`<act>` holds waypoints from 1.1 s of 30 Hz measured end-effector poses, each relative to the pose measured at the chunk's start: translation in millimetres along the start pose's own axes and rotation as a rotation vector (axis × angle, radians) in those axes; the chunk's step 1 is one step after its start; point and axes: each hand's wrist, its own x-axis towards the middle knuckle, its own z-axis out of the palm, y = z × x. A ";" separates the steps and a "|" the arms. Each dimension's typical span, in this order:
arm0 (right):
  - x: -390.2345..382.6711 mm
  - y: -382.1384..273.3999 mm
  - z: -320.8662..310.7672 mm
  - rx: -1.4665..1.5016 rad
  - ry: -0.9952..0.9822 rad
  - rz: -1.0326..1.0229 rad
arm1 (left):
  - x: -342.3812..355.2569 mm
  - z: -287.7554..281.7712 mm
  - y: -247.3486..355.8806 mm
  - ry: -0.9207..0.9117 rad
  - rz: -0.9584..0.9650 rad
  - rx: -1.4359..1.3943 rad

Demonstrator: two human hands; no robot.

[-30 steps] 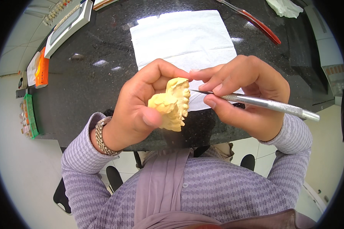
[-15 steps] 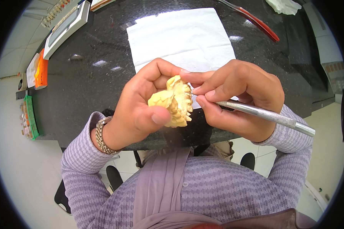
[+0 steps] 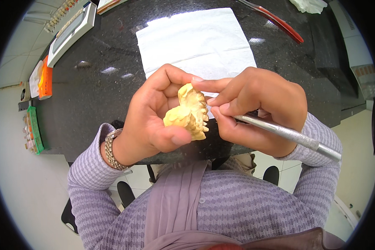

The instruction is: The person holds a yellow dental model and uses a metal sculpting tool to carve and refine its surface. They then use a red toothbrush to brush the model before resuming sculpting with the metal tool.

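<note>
Black worktop (image 3: pixel 96 104) lying beneath; left hand (image 3: pixel 148 114) gripping dental cast (image 3: pixel 188 114), right hand (image 3: pixel 264 100) pinching knurled metal tool (image 3: pixel 289 133) pen-style, likely for control.

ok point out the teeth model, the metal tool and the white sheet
Teeth model (image 3: pixel 190 111), head view: middle of its visible surface.
Metal tool (image 3: pixel 288 134), head view: middle of its handle.
White sheet (image 3: pixel 195 43), head view: middle of its uncovered part.

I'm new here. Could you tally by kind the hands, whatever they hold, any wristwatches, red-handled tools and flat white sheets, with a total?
Hands: 2 (left hand, right hand)
Yellow tooth model, in the left hand: 1
Silver pen-shaped tool, in the right hand: 1
Wristwatch: 1
Red-handled tool: 1
Flat white sheet: 1
Total: 7
</note>
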 end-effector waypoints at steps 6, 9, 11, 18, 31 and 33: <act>-0.8 2.9 0.9 0.020 0.032 -0.019 | -0.5 0.9 0.2 -0.002 -0.015 -0.034; -1.2 0.8 3.3 0.029 0.051 -0.032 | -1.2 0.1 0.1 -0.006 -0.005 0.002; -2.1 -2.1 1.4 0.011 0.027 -0.018 | -0.5 -4.3 -1.8 -0.062 0.055 0.084; -4.1 -5.9 0.5 -0.101 -0.021 -0.045 | -1.8 -5.4 -3.8 -0.098 0.149 0.229; -0.6 5.6 -0.2 0.159 0.049 -0.069 | -1.7 -7.6 -1.9 -0.185 0.133 0.092; -0.5 5.2 -0.7 0.149 0.043 -0.067 | -2.5 -8.4 0.1 -0.180 0.097 0.091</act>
